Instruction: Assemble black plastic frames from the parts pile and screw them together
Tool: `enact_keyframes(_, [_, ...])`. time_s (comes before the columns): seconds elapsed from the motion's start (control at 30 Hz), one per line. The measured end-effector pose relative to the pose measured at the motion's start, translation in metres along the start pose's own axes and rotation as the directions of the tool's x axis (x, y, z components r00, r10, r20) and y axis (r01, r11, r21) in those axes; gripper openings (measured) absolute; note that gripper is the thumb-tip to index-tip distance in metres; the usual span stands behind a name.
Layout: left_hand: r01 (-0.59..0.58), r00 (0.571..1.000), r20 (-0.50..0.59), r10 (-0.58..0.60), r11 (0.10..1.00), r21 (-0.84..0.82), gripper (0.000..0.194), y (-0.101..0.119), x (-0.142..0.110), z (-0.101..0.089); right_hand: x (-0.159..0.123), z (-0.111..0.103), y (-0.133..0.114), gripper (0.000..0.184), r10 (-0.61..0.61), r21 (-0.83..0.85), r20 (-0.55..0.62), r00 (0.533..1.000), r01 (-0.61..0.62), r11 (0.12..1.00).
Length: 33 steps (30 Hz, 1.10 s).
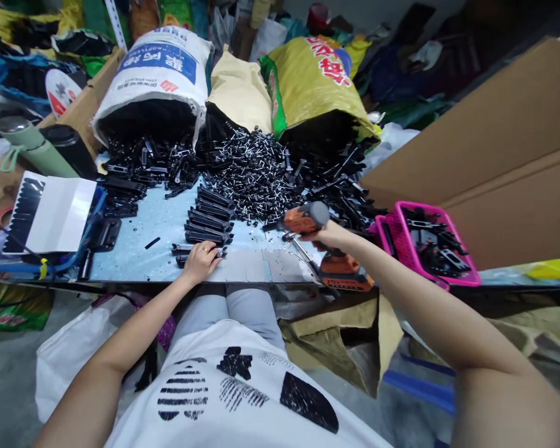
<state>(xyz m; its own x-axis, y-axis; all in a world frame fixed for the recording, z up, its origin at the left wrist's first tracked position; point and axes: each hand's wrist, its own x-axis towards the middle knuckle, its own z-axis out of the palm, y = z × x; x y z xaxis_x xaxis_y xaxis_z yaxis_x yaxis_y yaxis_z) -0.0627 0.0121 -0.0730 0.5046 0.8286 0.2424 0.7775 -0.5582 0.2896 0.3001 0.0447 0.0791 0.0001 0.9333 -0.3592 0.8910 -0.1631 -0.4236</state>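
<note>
My right hand (325, 238) is wrapped round the grip of an orange and black cordless drill (303, 218), whose nose points left over the table. At the table's front edge, the fingers of my left hand (202, 261) are curled over a black plastic part (181, 250), the nearest in a row. Behind it lie several like black parts (208, 218), side by side. A large heap of small screws (256, 174) spreads just beyond the drill. Below the drill's nose rests a metal-shafted tool (304, 254), partly hidden by the drill.
Three sacks stand at the back: a white one (156, 74), a tan one (240, 87) and a yellow one (312, 87), with black parts spilling out. A pink basket (429, 242) of black parts is at right. Left are a green bottle (37, 149) and a white paper (60, 211).
</note>
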Motion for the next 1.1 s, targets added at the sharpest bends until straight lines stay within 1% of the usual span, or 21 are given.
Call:
enact_keyframes(0.1, [0.061, 0.997, -0.051, -0.063, 0.997, -0.042, 0.034, 0.004, -0.001, 0.004, 0.019, -0.018, 0.053, 0.039, 0.15, 0.056, -0.077, 0.986, -0.146, 0.988])
enact_keyframes(0.23, [0.064, 0.996, -0.06, -0.066, 0.997, -0.033, 0.033, 0.01, 0.002, 0.004, 0.042, -0.03, 0.098, 0.048, 0.27, 0.12, -0.117, 0.956, -0.256, 0.959])
enact_keyframes(0.3, [0.065, 0.996, -0.065, -0.065, 0.998, -0.004, 0.035, 0.01, 0.002, -0.002, 0.049, -0.033, 0.114, 0.05, 0.315, 0.163, -0.129, 0.94, -0.293, 0.942])
enact_keyframes(0.33, [0.081, 0.994, -0.08, -0.079, 0.997, 0.017, 0.036, 0.008, 0.0, -0.006, 0.05, -0.036, 0.122, 0.049, 0.327, 0.155, -0.15, 0.933, -0.305, 0.94])
enact_keyframes(0.4, [0.166, 0.978, -0.135, -0.156, 0.984, 0.067, 0.037, 0.0, -0.008, -0.016, 0.046, -0.042, 0.135, 0.043, 0.343, 0.091, -0.189, 0.92, -0.331, 0.939])
enact_keyframes(0.43, [0.233, 0.962, -0.168, -0.215, 0.968, 0.091, 0.037, -0.007, -0.013, -0.021, 0.042, -0.047, 0.139, 0.041, 0.354, 0.042, -0.226, 0.908, -0.354, 0.934])
enact_keyframes(0.5, [0.349, 0.923, -0.21, -0.322, 0.93, 0.111, 0.036, -0.022, -0.027, -0.029, 0.031, -0.054, 0.138, 0.039, 0.34, -0.067, -0.388, 0.856, -0.394, 0.917])
enact_keyframes(0.57, [0.381, 0.91, -0.202, -0.362, 0.922, 0.067, 0.034, -0.036, -0.042, -0.033, 0.023, -0.055, 0.12, 0.044, 0.245, -0.142, -0.605, 0.758, -0.405, 0.903])
enact_keyframes(0.6, [0.369, 0.914, -0.191, -0.357, 0.929, 0.025, 0.032, -0.042, -0.048, -0.033, 0.022, -0.052, 0.103, 0.047, 0.164, -0.172, -0.686, 0.708, -0.378, 0.91])
enact_keyframes(0.63, [0.346, 0.921, -0.181, -0.344, 0.938, -0.02, 0.032, -0.047, -0.053, -0.032, 0.024, -0.044, 0.08, 0.05, 0.078, -0.2, -0.717, 0.692, -0.312, 0.929])
enact_keyframes(0.67, [0.324, 0.928, -0.176, -0.33, 0.944, -0.06, 0.031, -0.051, -0.057, -0.031, 0.03, -0.033, 0.053, 0.051, -0.013, -0.228, -0.7, 0.714, -0.206, 0.952])
enact_keyframes(0.7, [0.308, 0.931, -0.173, -0.32, 0.947, -0.091, 0.03, -0.053, -0.06, -0.029, 0.039, -0.019, 0.022, 0.05, -0.118, -0.255, -0.632, 0.766, -0.061, 0.965])
enact_keyframes(0.73, [0.302, 0.933, -0.171, -0.317, 0.947, -0.108, 0.03, -0.054, -0.061, -0.028, 0.052, -0.002, -0.01, 0.048, -0.236, -0.282, -0.528, 0.816, 0.093, 0.955])
enact_keyframes(0.8, [0.31, 0.932, -0.158, -0.325, 0.944, -0.112, 0.028, -0.054, -0.061, -0.026, 0.083, 0.035, -0.073, 0.039, -0.386, -0.309, -0.388, 0.837, 0.276, 0.91])
enact_keyframes(0.83, [0.324, 0.929, -0.156, -0.337, 0.94, -0.105, 0.026, -0.052, -0.06, -0.027, 0.1, 0.053, -0.101, 0.037, -0.458, -0.307, -0.253, 0.852, 0.378, 0.873])
enact_keyframes(0.87, [0.344, 0.92, -0.167, -0.355, 0.934, -0.095, 0.025, -0.05, -0.058, -0.028, 0.116, 0.069, -0.126, 0.037, -0.481, -0.302, -0.16, 0.862, 0.421, 0.855])
enact_keyframes(0.9, [0.367, 0.905, -0.194, -0.377, 0.926, -0.087, 0.024, -0.046, -0.057, -0.031, 0.13, 0.082, -0.146, 0.037, -0.497, -0.297, -0.1, 0.862, 0.451, 0.842])
enact_keyframes(0.97, [0.415, 0.857, -0.289, -0.427, 0.904, -0.107, 0.024, -0.036, -0.057, -0.036, 0.154, 0.099, -0.174, 0.038, -0.502, -0.294, -0.019, 0.865, 0.475, 0.829])
enact_keyframes(1.0, [0.437, 0.82, -0.342, -0.459, 0.888, -0.144, 0.024, -0.029, -0.059, -0.038, 0.163, 0.102, -0.181, 0.039, -0.503, -0.295, 0.005, 0.865, 0.482, 0.825])
enact_keyframes(1.07, [0.481, 0.73, -0.4, -0.554, 0.832, -0.276, 0.023, -0.013, -0.067, -0.04, 0.177, 0.102, -0.188, 0.042, -0.503, -0.293, 0.063, 0.862, 0.498, 0.816])
enact_keyframes(1.1, [0.503, 0.681, -0.389, -0.62, 0.782, -0.367, 0.021, -0.004, -0.073, -0.039, 0.183, 0.098, -0.188, 0.043, -0.504, -0.289, 0.095, 0.858, 0.508, 0.811])
